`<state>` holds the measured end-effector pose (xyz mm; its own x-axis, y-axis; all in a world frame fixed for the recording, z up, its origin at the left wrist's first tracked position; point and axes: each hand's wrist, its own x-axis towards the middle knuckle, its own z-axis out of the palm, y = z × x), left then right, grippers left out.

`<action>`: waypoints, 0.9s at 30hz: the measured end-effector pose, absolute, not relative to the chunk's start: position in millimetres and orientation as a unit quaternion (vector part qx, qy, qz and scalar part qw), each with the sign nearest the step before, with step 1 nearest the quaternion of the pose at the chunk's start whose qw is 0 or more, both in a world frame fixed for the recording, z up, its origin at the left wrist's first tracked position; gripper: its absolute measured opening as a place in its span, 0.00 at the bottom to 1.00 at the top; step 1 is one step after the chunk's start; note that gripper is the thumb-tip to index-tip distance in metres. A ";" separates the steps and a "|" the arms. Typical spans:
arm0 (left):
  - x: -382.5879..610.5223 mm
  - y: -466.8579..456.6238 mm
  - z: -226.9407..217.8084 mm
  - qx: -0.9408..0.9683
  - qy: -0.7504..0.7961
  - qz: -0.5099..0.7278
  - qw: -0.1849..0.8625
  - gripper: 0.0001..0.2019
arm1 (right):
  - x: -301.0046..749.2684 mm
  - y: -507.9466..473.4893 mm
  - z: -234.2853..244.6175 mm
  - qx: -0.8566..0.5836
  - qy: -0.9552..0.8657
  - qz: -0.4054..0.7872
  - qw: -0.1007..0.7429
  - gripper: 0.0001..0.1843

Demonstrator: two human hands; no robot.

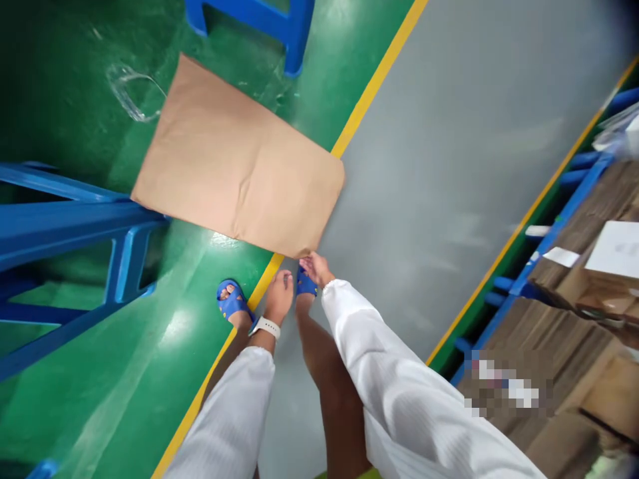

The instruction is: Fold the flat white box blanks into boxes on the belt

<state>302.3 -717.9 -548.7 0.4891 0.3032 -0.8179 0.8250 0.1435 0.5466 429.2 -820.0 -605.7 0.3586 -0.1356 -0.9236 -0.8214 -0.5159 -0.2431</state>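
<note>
A large brown kraft paper sheet (239, 159) spreads out in front of me above the floor, with a crease running across its middle. My right hand (316, 267) pinches its near corner between thumb and fingers. Close to the left of that corner, my left hand (280, 293) is closed with the fingers curled, apart from the paper. Whatever those fingers may hold is too small to make out. A white watch (265, 326) is on my left wrist, and white sleeves cover both forearms.
Blue plastic stools stand at the left (74, 219) and top (254, 16). Clear plastic wrap (130, 93) lies on the green floor (164, 392). A yellow line (382, 73) borders the grey walkway (449, 166). Stacked cardboard (539, 352) sits on a blue pallet (544, 243) at right.
</note>
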 end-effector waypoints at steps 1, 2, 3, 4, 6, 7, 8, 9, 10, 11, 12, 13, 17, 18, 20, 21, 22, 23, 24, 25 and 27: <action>302.8 -726.3 -556.5 0.601 0.462 -0.228 0.611 0.17 | 426.1 -821.4 -615.8 -0.742 0.322 0.459 0.368 0.19; 304.6 -733.7 -563.6 0.584 0.468 -0.239 0.619 0.17 | 423.0 -823.3 -623.8 -0.749 0.316 0.457 0.362 0.20; 307.3 -740.1 -570.0 0.567 0.475 -0.249 0.625 0.17 | 420.3 -825.8 -629.7 -0.756 0.308 0.458 0.352 0.20; 310.3 -745.3 -575.3 0.552 0.482 -0.257 0.630 0.18 | 418.0 -828.6 -633.7 -0.764 0.297 0.461 0.339 0.20; 315.5 -752.6 -581.9 0.528 0.491 -0.271 0.638 0.18 | 415.8 -834.2 -636.6 -0.782 0.268 0.471 0.308 0.20; 317.0 -754.6 -582.8 0.520 0.493 -0.277 0.640 0.18 | 416.2 -836.6 -635.8 -0.792 0.249 0.476 0.291 0.20; 317.7 -755.5 -582.2 0.516 0.492 -0.283 0.641 0.18 | 417.9 -838.8 -633.6 -0.802 0.226 0.480 0.273 0.19; 317.6 -755.3 -580.5 0.515 0.490 -0.290 0.640 0.17 | 420.7 -840.8 -630.4 -0.813 0.200 0.484 0.256 0.19; 317.1 -754.2 -578.0 0.517 0.486 -0.296 0.639 0.17 | 424.6 -842.8 -626.2 -0.823 0.172 0.486 0.238 0.19; 316.6 -752.4 -575.5 0.522 0.481 -0.303 0.636 0.17 | 429.4 -845.2 -621.5 -0.833 0.142 0.488 0.218 0.20; 316.3 -750.1 -573.3 0.530 0.474 -0.310 0.631 0.17 | 435.1 -848.1 -616.6 -0.842 0.111 0.489 0.198 0.19; 316.5 -747.5 -571.8 0.542 0.466 -0.316 0.624 0.17 | 441.3 -851.7 -611.8 -0.849 0.080 0.492 0.175 0.19; 324.5 -738.4 -571.9 0.624 0.410 -0.326 0.580 0.18 | 465.7 -869.8 -598.7 -0.857 -0.036 0.507 0.083 0.18; 328.1 -736.8 -572.3 0.653 0.387 -0.322 0.565 0.18 | 469.9 -873.6 -597.5 -0.856 -0.061 0.510 0.064 0.19; 336.9 -734.1 -572.5 0.718 0.325 -0.304 0.535 0.18 | 473.5 -877.9 -597.5 -0.850 -0.108 0.514 0.040 0.20; 342.3 -732.5 -572.5 0.750 0.283 -0.292 0.521 0.18 | 473.1 -878.6 -598.3 -0.846 -0.129 0.515 0.035 0.21; 348.4 -730.2 -572.9 0.781 0.233 -0.279 0.508 0.18 | 471.5 -878.5 -599.6 -0.843 -0.150 0.515 0.032 0.21; 355.2 -726.9 -574.0 0.808 0.177 -0.267 0.494 0.18 | 469.3 -878.1 -601.2 -0.840 -0.169 0.514 0.032 0.21; 362.6 -722.4 -576.1 0.831 0.119 -0.256 0.480 0.18 | 467.1 -877.8 -603.1 -0.838 -0.187 0.511 0.034 0.21; 370.5 -716.6 -579.4 0.848 0.061 -0.246 0.465 0.18 | 465.8 -878.1 -605.4 -0.837 -0.205 0.506 0.036 0.20; 386.7 -701.8 -588.8 0.872 -0.046 -0.231 0.429 0.18 | 467.7 -881.2 -611.3 -0.833 -0.241 0.496 0.042 0.19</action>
